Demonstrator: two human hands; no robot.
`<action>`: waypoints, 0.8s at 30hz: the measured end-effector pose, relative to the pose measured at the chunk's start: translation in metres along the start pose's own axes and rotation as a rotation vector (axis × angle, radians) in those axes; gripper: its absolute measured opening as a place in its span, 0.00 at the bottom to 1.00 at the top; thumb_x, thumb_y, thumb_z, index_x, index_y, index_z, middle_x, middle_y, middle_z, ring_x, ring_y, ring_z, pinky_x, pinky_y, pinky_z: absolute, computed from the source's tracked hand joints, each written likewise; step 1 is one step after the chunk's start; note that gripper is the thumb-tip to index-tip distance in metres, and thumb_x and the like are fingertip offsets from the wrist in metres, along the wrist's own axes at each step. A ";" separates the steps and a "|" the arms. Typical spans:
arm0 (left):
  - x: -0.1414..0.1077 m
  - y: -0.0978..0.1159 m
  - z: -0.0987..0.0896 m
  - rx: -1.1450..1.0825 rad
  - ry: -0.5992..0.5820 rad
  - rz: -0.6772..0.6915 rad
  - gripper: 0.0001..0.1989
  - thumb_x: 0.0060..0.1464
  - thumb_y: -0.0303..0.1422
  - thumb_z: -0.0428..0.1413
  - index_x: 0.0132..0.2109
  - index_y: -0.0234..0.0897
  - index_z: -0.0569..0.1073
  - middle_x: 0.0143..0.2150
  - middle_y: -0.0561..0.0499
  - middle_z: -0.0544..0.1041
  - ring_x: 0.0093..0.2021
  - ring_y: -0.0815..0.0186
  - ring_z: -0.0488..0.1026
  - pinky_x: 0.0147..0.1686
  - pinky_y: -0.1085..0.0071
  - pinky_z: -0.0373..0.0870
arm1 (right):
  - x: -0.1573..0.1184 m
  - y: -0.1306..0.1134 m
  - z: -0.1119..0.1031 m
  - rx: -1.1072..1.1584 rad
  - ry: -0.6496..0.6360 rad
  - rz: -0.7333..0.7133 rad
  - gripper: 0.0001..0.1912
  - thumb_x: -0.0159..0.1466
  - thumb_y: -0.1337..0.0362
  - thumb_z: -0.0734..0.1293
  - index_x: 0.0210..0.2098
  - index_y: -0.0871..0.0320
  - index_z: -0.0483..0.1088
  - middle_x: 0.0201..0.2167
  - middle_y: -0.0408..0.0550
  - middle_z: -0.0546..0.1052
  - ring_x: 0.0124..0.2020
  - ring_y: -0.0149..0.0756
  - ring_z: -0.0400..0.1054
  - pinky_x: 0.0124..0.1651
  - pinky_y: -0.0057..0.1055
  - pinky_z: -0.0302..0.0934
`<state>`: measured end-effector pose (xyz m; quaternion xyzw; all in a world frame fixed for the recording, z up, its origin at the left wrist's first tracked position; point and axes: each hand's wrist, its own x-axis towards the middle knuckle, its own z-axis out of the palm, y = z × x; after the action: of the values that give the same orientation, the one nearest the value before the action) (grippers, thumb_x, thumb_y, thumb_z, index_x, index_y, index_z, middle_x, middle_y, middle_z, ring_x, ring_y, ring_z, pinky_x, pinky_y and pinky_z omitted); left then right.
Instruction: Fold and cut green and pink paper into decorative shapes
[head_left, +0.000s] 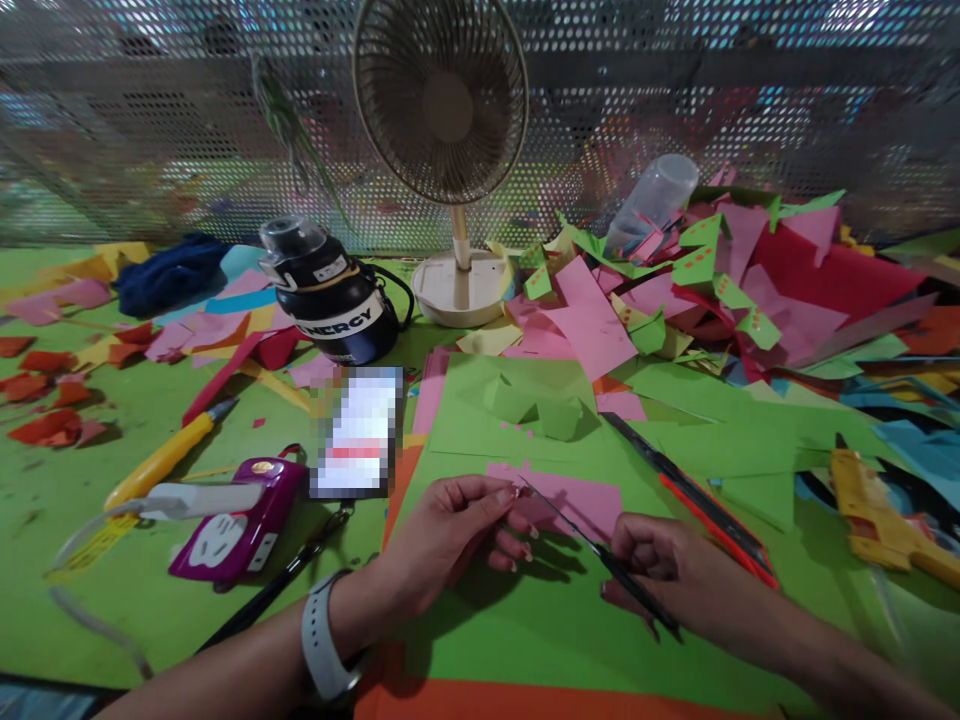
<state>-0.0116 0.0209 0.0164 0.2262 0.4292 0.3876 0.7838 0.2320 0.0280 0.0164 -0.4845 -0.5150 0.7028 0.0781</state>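
Observation:
My left hand (469, 525), with a pale watch on its wrist, pinches a tiny pink piece (519, 490) between thumb and fingertips. Dark-handled scissors (600, 550) are in my right hand (660, 570), their thin blades reaching left to the small piece. Below both hands lie green paper sheets (480, 640), and a pink paper rectangle (581, 503) rests on them behind the blades. A folded green paper shape (532, 405) sits farther back on the sheets. To the right of it lies a black and red cutter knife (697, 500).
A phone (358, 430), a purple device (240, 520) and a yellow pen-like tool (165, 460) lie left. Behind stand a black bottle (337, 290) and a fan (461, 290). Paper scraps (592, 320) pile up at the back right; a yellow glue gun (870, 510) lies at the right.

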 end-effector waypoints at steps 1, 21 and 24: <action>0.000 0.000 0.000 0.003 0.003 -0.001 0.09 0.50 0.36 0.65 0.34 0.33 0.78 0.29 0.50 0.80 0.24 0.72 0.75 0.23 0.78 0.69 | 0.000 0.001 0.000 0.002 -0.001 0.000 0.23 0.53 0.50 0.74 0.27 0.55 0.59 0.19 0.35 0.62 0.21 0.25 0.58 0.22 0.22 0.53; 0.001 -0.001 0.000 -0.042 0.031 0.040 0.11 0.48 0.36 0.67 0.35 0.33 0.79 0.29 0.50 0.80 0.24 0.72 0.75 0.23 0.78 0.67 | -0.002 -0.002 -0.001 -0.014 -0.005 0.013 0.24 0.53 0.50 0.74 0.26 0.56 0.57 0.19 0.33 0.61 0.20 0.23 0.56 0.21 0.20 0.50; 0.001 -0.001 0.000 -0.049 0.021 0.044 0.10 0.49 0.36 0.66 0.35 0.33 0.79 0.30 0.49 0.80 0.25 0.71 0.75 0.24 0.77 0.68 | -0.004 -0.006 0.001 -0.031 -0.005 0.035 0.24 0.51 0.52 0.76 0.25 0.56 0.58 0.18 0.33 0.60 0.20 0.23 0.55 0.21 0.20 0.48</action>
<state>-0.0106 0.0208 0.0154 0.2124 0.4228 0.4175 0.7758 0.2312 0.0279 0.0241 -0.4931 -0.5174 0.6971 0.0569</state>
